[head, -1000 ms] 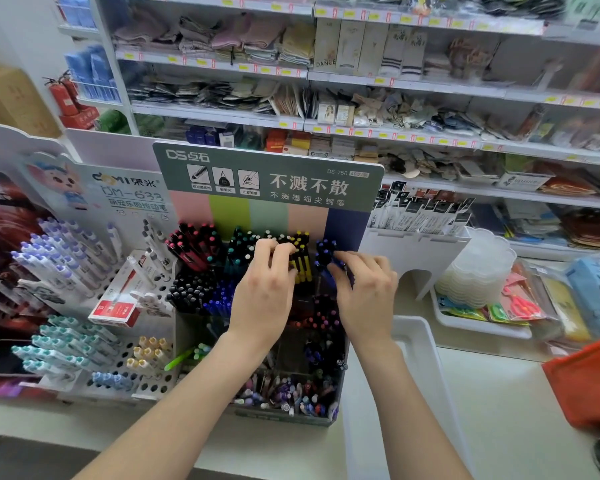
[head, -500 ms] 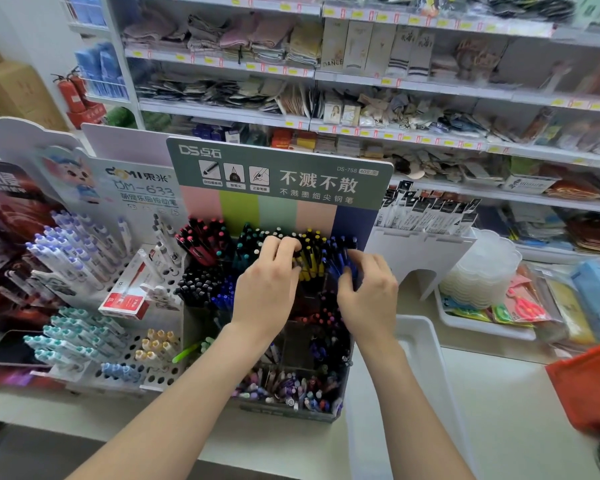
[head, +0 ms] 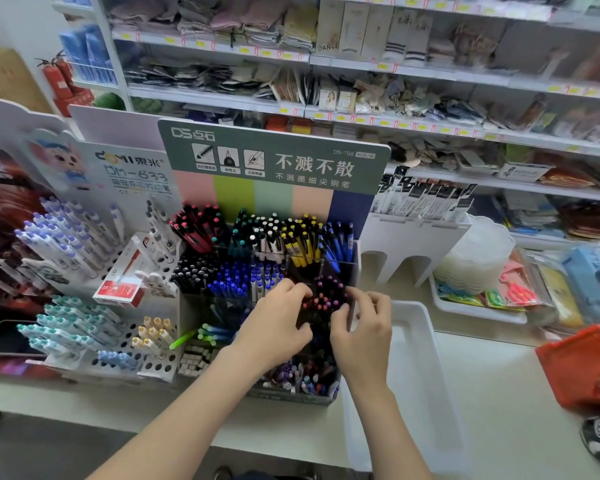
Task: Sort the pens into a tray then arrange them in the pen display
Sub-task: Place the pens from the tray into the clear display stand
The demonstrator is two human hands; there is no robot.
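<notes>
The pen display has a green header and rows of compartments full of pens. Its back row holds red, teal, white, yellow and blue pens. In the middle row's right compartment stands a bunch of dark pens with red and pink tips. My left hand curls round that bunch from the left. My right hand pinches it from the right. Both hands hide the pens' lower parts. A white tray stands just right of the display, its inside bare where visible.
A second display of white pens stands to the left, with a red box on it and a phone beside it. Stacked clear containers and an orange basket lie to the right. Stocked shelves rise behind.
Both hands have come down from the back row's yellow and blue pens to the red-tipped bunch in the middle row. The camera has moved closer.
</notes>
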